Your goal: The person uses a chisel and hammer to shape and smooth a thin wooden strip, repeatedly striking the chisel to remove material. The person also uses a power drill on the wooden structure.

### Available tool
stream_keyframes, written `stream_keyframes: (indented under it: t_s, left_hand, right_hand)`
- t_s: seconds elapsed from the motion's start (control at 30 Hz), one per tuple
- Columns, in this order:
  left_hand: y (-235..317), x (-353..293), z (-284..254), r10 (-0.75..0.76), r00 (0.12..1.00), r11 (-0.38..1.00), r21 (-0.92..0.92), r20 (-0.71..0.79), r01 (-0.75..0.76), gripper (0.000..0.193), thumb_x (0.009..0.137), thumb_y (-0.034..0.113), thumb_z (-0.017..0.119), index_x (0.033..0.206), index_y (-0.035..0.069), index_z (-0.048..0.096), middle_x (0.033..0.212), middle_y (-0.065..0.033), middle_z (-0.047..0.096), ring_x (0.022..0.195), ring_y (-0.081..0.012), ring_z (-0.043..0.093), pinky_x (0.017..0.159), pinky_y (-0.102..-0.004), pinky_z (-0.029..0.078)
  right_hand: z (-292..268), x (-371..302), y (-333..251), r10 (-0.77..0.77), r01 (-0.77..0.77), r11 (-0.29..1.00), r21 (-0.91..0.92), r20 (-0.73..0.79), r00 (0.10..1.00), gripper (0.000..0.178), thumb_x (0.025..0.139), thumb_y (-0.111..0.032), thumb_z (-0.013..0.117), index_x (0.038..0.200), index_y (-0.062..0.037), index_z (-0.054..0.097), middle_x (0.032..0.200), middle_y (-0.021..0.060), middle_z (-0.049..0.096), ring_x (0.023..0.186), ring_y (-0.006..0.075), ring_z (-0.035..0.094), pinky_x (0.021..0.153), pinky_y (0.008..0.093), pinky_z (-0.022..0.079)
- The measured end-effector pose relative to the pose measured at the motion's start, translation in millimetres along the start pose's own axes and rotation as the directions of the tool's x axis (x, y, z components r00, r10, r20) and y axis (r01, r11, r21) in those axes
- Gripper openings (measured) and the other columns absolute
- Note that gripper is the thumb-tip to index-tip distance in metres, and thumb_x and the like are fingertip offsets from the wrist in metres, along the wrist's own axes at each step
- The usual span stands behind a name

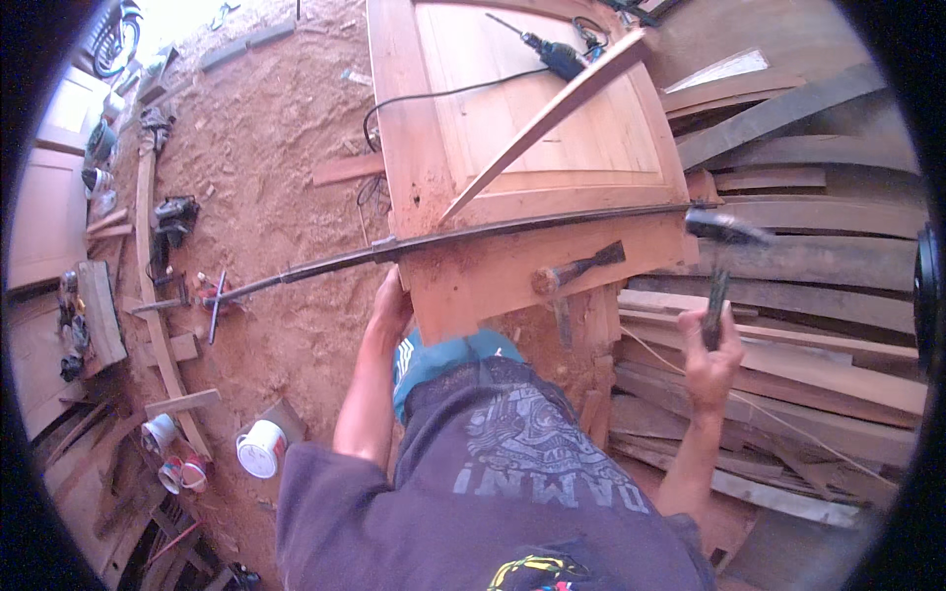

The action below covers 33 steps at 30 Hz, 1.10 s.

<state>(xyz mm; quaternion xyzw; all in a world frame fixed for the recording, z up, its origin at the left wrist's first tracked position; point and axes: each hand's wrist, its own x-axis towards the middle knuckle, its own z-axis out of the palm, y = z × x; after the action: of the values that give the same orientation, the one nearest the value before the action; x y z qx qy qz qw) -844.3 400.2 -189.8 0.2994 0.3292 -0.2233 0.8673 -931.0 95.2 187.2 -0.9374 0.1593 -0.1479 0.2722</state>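
Note:
My right hand (711,360) is closed around the handle of a hammer (724,231), raised to the right of a panelled wooden door (552,128). The hammer's head is slightly blurred. My left hand (392,303) is against the door's near left edge, just below a long metal bar clamp (473,232); its fingers are mostly hidden by the wood. That clamp runs across the door's whole width and sticks out far to the left. On the near rail lies a chisel (581,268) with a wooden handle and a dark, flared blade.
A corded drill (552,54) and a slanting wood strip (552,123) lie on the door. Stacked planks (788,266) crowd the right side. On the dirt floor at left are a white bucket (260,449), a long timber (148,227) and a dark power tool (174,222).

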Motion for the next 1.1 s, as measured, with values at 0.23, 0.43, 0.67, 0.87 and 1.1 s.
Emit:
stream_keyframes:
  t_s: [0.23,0.43,0.67,0.87,1.1]
  left_hand:
    - [112.4,-111.4,16.7,0.084,0.941,0.456,0.827,0.327,-0.329,0.036,0.091,0.032,0.076,0.076,0.004,0.059,0.070,-0.0016,0.055,0.066,-0.0143,0.054,0.059,-0.0333,0.042]
    - [148.4,-135.6,252.0,0.745,0.242,-0.071,0.435,0.622,-0.898,0.034,0.090,0.031,0.079,0.096,0.002,0.062,0.090,-0.0063,0.064,0.086,-0.0150,0.059,0.077,-0.0328,0.048]
    - [145.1,-124.8,297.3,0.780,0.381,0.164,0.426,0.496,-0.890,0.045,0.093,0.025,0.069,0.060,0.001,0.051,0.048,-0.0003,0.041,0.052,-0.0074,0.038,0.047,-0.0362,0.033]
    - [148.1,-128.8,287.9,0.806,0.336,0.104,0.441,0.488,-0.891,0.038,0.091,0.018,0.065,0.061,-0.001,0.051,0.049,-0.0042,0.039,0.052,-0.0073,0.039,0.048,-0.0354,0.035]
    - [140.8,-125.3,288.0,0.789,0.341,0.125,0.409,0.511,-0.904,0.038,0.090,0.017,0.065,0.061,0.003,0.046,0.054,0.0020,0.039,0.055,-0.0046,0.039,0.048,-0.0312,0.033]
  right_hand:
    - [-47.6,73.4,-85.8,-0.347,0.348,0.935,-0.069,0.017,0.938,0.020,0.099,-0.018,0.070,0.089,-0.0042,0.059,0.065,-0.0006,0.052,0.062,0.0064,0.043,0.056,0.0272,0.037]
    - [-39.9,105.9,-152.6,-0.535,0.535,0.843,-0.050,0.010,0.844,0.020,0.098,-0.019,0.071,0.093,-0.0027,0.060,0.064,0.0009,0.048,0.060,0.0083,0.042,0.055,0.0286,0.036]
    - [-60.3,114.4,-172.4,-0.503,0.500,0.856,-0.132,0.012,0.864,0.015,0.099,-0.013,0.067,0.100,0.0011,0.064,0.072,0.0180,0.066,0.063,0.0162,0.063,0.057,0.0352,0.045]
    - [-86.4,128.2,-175.0,-0.667,0.677,0.693,-0.249,0.136,0.733,0.032,0.097,-0.011,0.066,0.125,0.0066,0.065,0.090,0.0162,0.076,0.081,0.0206,0.073,0.067,0.0313,0.053]
    - [-97.9,101.9,-135.5,-0.675,0.627,0.728,-0.278,-0.129,0.727,0.027,0.097,-0.014,0.067,0.118,0.0027,0.063,0.088,0.0194,0.073,0.079,0.0277,0.073,0.066,0.0385,0.052]
